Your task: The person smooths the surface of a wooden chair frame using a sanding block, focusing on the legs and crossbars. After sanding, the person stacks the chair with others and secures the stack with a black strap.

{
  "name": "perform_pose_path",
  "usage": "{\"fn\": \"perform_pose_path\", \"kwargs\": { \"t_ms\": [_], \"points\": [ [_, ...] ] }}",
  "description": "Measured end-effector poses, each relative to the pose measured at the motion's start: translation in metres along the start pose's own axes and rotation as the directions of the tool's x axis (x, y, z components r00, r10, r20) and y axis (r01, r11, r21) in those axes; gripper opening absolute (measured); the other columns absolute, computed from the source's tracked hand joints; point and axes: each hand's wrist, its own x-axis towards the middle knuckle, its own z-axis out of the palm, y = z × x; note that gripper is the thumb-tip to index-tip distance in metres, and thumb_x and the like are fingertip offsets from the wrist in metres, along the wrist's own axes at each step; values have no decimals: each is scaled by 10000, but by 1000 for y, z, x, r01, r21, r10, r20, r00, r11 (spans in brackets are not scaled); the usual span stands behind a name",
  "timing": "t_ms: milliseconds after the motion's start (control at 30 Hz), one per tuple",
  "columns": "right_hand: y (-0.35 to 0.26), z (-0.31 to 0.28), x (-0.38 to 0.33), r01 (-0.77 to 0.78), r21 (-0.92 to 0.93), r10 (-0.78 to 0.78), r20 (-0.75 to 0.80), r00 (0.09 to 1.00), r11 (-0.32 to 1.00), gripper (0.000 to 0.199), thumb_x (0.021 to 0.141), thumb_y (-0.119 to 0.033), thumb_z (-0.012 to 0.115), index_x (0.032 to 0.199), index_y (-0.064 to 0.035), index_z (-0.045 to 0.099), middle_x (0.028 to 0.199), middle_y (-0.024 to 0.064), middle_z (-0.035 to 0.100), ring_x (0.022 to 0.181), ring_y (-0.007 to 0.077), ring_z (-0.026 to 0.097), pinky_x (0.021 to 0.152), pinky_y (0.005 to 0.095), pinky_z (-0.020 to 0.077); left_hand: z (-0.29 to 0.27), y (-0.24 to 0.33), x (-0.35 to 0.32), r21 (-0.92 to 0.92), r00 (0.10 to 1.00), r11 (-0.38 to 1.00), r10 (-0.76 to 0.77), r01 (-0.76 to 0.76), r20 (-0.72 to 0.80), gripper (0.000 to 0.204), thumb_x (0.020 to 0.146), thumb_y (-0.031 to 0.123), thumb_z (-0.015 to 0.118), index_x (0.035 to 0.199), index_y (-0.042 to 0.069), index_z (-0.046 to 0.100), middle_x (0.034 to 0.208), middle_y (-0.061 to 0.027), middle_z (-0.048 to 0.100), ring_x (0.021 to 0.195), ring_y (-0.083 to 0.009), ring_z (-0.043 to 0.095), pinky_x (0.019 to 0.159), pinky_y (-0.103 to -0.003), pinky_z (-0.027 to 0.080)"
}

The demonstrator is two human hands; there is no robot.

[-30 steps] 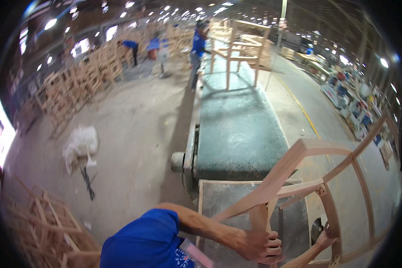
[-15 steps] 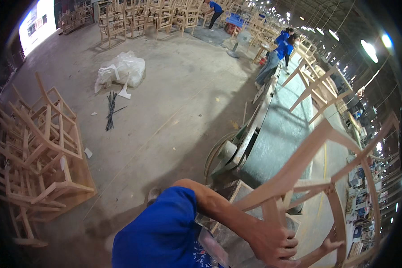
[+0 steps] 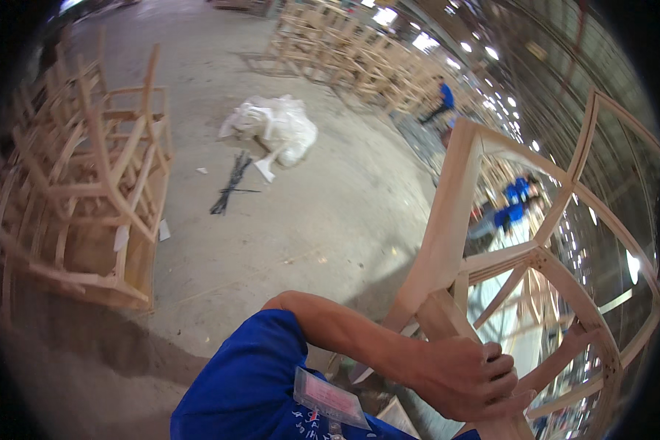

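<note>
A bare wooden chair frame (image 3: 448, 213) is held up tilted on my right side, its legs and curved rails spreading toward the right edge. My left hand (image 3: 466, 378) is closed around one of its wooden members, knuckles up, with the forearm crossing in front of my body. Farther right, my right hand (image 3: 576, 341) grips a curved rail of the same frame; its fingers are partly hidden behind the wood. Below the frame, part of a pale green conveyor belt (image 3: 495, 290) shows through the gaps.
Several chair frames lie stacked on a wooden board (image 3: 136, 275) at the left. On the concrete floor are a white plastic bundle (image 3: 279, 128) and dark strips (image 3: 231, 183). Rows of chair frames (image 3: 352, 55) stand at the back. A person in blue (image 3: 444, 95) bends there; others (image 3: 513, 205) are beside the conveyor.
My view has swung to the right side of the room's back. The chair frame has been raised and turned more upright, both hands still on it, and now covers much of the conveyor.
</note>
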Motion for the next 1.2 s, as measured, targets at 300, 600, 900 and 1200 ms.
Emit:
{"fn": "perform_pose_path", "kwargs": {
  "t_ms": [300,600,900,1200],
  "points": [
    [141,303,120,-90,55,66,336,939,994,866,794,-467,772,1429,-21,386,1394,192,479,1287,351,468,1032,491,431,-82,-136,-74,325,985,930,-151,171,-83,509,796,275,589,1146,-95,576,734,-113,565,626,-217,548,507,-329,407],
    [328,616,197,-274,100,168,580,797,957,863,795,-486,765,1429,-31,398,1393,192,484,1281,343,475,1027,485,432,-172,-354,-146,508,910,775,-411,376,-46,881,717,328,727,1397,-102,368,870,-101,544,752,-228,572,620,-340,462],
    [465,936,205,-369,71,200,739,643,927,860,796,-505,758,1430,-40,410,1391,191,489,1276,335,482,1022,479,434,-300,-544,-261,506,706,497,-563,705,-430,830,678,327,786,1337,-43,444,881,-167,637,734,-336,654,589,-427,519],
    [581,1265,175,-384,-50,264,807,528,922,857,796,-523,751,1430,-49,422,1390,191,493,1270,327,489,1017,473,436,-469,-720,-395,300,334,180,-714,937,-616,766,721,389,786,1313,13,479,964,-209,677,824,-370,685,723,-404,559]
  ]
}}
